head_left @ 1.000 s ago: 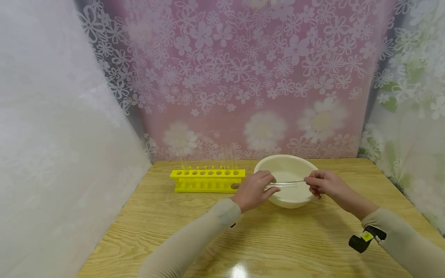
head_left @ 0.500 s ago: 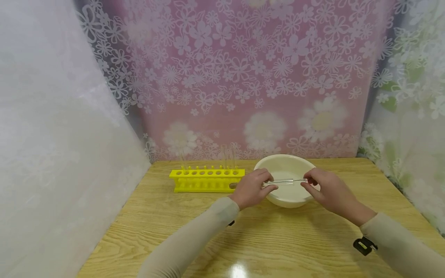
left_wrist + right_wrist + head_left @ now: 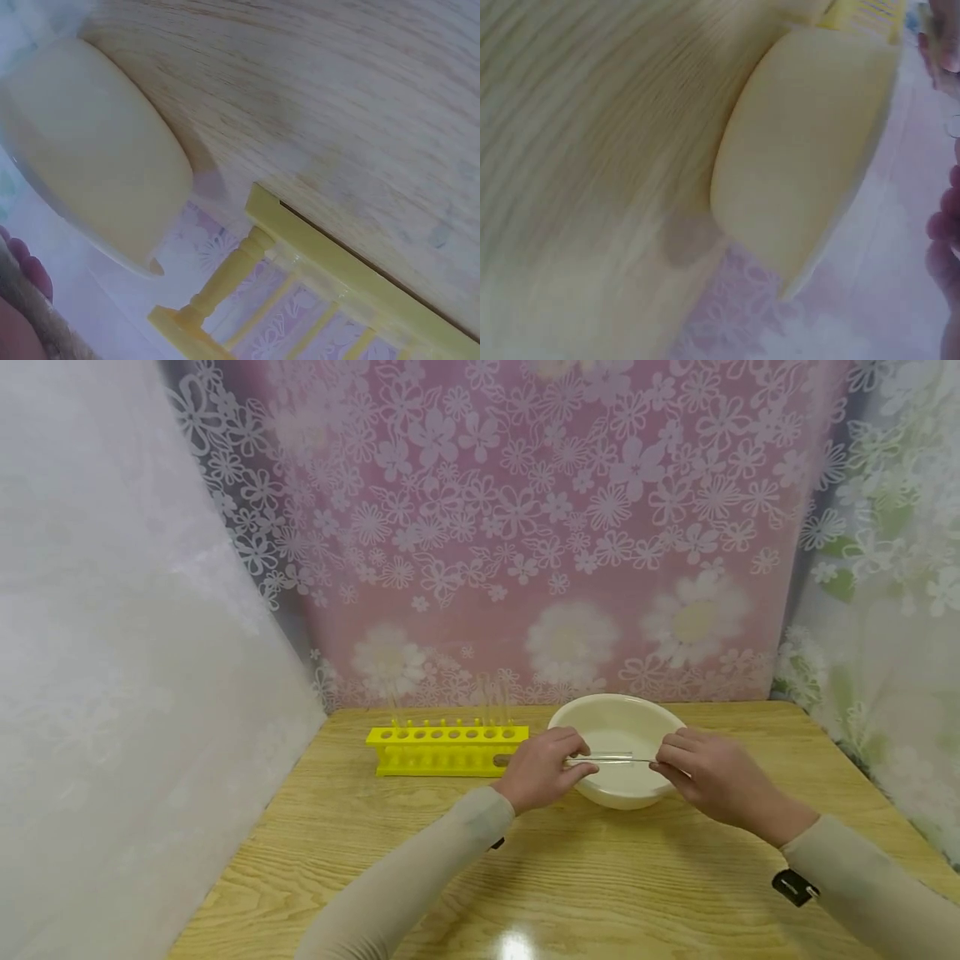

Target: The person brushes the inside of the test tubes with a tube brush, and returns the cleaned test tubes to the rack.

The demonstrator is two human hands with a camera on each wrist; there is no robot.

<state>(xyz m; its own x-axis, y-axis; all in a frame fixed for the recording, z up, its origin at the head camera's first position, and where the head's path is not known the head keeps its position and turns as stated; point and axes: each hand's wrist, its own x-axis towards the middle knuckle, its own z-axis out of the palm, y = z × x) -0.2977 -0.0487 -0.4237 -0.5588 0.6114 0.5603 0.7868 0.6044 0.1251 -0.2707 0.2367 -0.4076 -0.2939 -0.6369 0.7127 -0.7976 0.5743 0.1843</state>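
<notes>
Over the cream basin [image 3: 615,799], my left hand [image 3: 538,770] grips a clear glass test tube [image 3: 611,755] lying nearly level, its mouth toward the right. A brownish, fuzzy brush head [image 3: 501,761] shows at the tube's left end, past my left hand, seemingly inside the glass. The brush's thin wire handle [image 3: 641,761] comes out of the mouth, and my right hand [image 3: 708,774] pinches it just beyond. In the left wrist view, the fuzzy brush head [image 3: 37,319] appears beside my left fingertips. My right fingers [image 3: 946,217] are at the right wrist view's edge.
A yellow test tube rack [image 3: 450,770] stands left of the basin, with several clear tubes [image 3: 483,697] upright in it. Both rest on a wood-grain table [image 3: 600,885]. A pink floral curtain [image 3: 525,568] hangs behind, and pale sheets flank both sides.
My right hand has shifted slightly and changed its hold on the wire, its knuckles now turned more upward. The tube tilts and shifts a little; my left hand stays nearly in place.
</notes>
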